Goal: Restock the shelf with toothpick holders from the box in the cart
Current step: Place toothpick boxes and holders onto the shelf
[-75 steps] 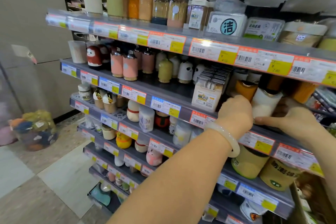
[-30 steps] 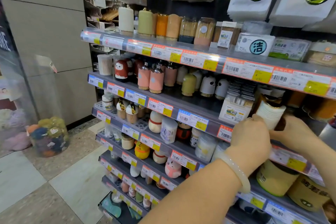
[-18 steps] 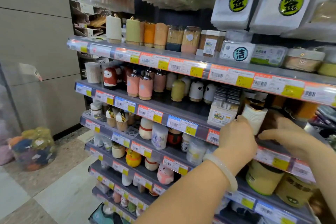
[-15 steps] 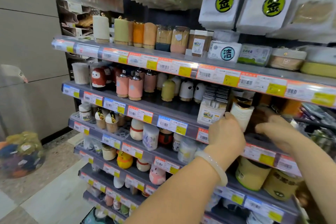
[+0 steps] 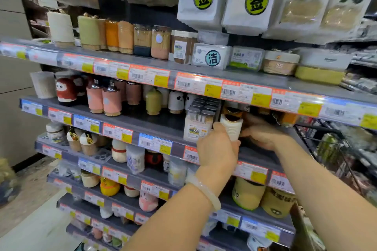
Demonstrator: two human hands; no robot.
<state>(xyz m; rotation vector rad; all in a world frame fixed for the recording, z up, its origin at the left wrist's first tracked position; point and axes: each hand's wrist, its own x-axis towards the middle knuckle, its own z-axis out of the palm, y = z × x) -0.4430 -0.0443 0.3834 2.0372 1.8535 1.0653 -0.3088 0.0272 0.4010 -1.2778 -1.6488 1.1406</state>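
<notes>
White ribbed toothpick holder upright on shelf

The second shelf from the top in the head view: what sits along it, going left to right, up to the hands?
White ribbed cup → red owl holder → pink bottle holders → olive holder → panda holder → boxed toothpick packs → white toothpick holder, gripped by the left hand.
</notes>
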